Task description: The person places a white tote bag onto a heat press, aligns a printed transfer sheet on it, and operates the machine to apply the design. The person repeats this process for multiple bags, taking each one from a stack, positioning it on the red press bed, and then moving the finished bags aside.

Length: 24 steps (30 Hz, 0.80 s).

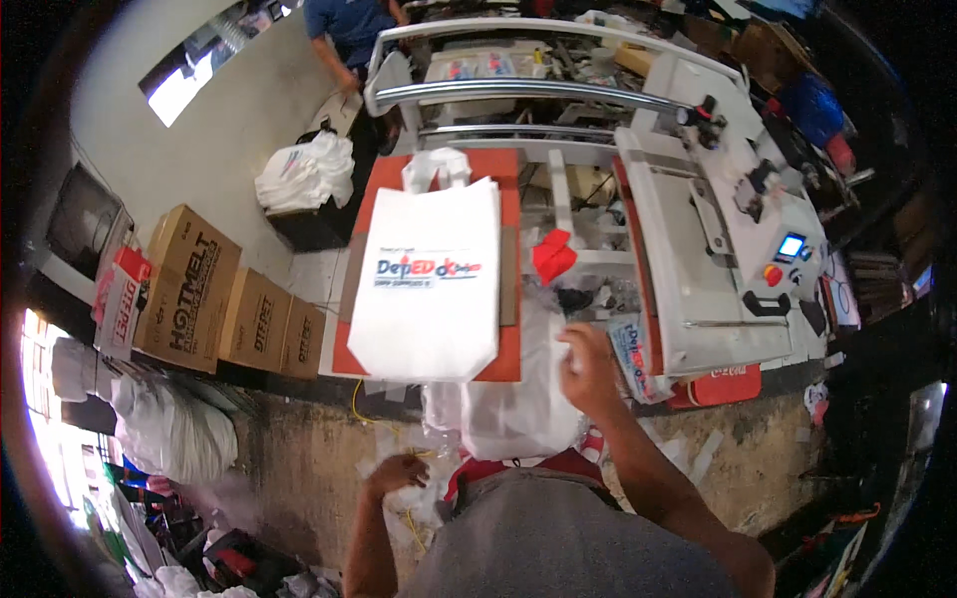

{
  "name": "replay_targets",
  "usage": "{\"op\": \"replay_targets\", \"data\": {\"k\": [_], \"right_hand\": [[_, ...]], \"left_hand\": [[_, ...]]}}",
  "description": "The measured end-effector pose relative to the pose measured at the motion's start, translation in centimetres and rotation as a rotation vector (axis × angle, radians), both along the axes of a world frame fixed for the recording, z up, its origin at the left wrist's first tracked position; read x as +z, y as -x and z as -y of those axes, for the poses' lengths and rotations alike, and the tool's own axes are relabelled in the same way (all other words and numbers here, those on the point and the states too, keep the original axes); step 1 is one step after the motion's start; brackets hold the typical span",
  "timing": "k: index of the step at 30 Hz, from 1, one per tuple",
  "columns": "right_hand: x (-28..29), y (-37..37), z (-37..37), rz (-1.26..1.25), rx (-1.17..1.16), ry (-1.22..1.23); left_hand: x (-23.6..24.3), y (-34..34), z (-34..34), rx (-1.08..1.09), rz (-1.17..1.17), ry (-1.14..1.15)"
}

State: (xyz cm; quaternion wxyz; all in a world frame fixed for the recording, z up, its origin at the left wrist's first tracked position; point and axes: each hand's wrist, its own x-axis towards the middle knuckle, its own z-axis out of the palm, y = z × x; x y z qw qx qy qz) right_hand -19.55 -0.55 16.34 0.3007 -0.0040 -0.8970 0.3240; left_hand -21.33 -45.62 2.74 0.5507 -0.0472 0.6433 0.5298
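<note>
Centrally, a white bag (429, 324) with printing on its front lies flat on a red board (508, 359), handles toward the top of the frame. At lower centre, the left hand (401, 473) is off the bag, fingers loosely spread. Right of centre, the right hand (590, 371) is partly curled beside some clear plastic (523, 414); whether it grips anything, I cannot tell. A red cloth (554, 257) sits between the board and a white press (713, 269) filling the right side. Metal bars (528, 90) cross the top, partly blocking the clutter behind. Cardboard boxes (189, 289) line the left, below a pile of white bags (307, 169); a co-worker (349, 30) stands at upper left.
</note>
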Motion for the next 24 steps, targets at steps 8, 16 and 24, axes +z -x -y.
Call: {"op": "replay_targets", "data": {"k": [8, 16, 24], "right_hand": [[-6.2, 11.3, 9.3, 0.292, -0.167, -0.21], [-7.2, 11.2, 10.4, 0.433, -0.247, -0.266], [-7.8, 10.6, 9.9, 0.467, -0.294, -0.287]], "left_hand": [[12.4, 20.1, -13.5, -0.074, -1.168, -0.092], [7.2, 25.9, -24.4, -0.221, -1.653, 0.006], [5.6, 32.2, -21.0, 0.182, -1.557, 0.189]]}}
